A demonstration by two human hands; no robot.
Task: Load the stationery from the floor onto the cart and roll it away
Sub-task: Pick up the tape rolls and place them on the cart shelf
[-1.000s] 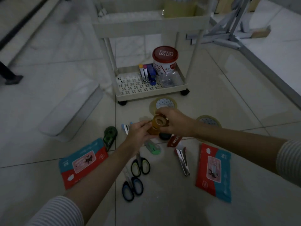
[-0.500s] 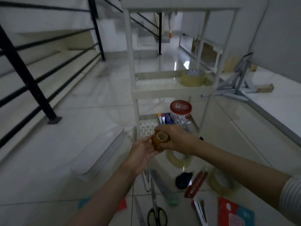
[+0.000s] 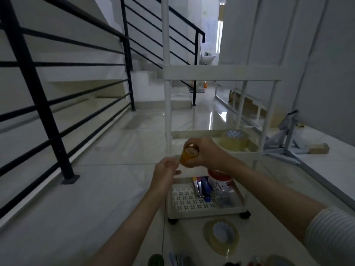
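Amber-brown small tape roll (image 3: 189,155) sits gripped in our right hand (image 3: 206,153), raised just in front of the white plastic cart's (image 3: 221,72) middle shelf. Left hand (image 3: 165,172) w/ loosely curled fingers is just below-left, holding nothing. Best to carry it over the shelf rim & set it beside the clear packing-tape roll (image 3: 234,140) on the right. Vs. 0.5 s ago: roll is higher, left hand is off it, view tilted up.

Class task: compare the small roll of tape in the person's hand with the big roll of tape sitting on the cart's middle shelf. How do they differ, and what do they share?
The small amber roll is narrow and darker; the large clear roll is wider and paler. The small amber roll is held in the air, tilted, gripped by the right hand; the large clear roll lies flat on the middle shelf, untouched. Both are rings of tape with an open core.
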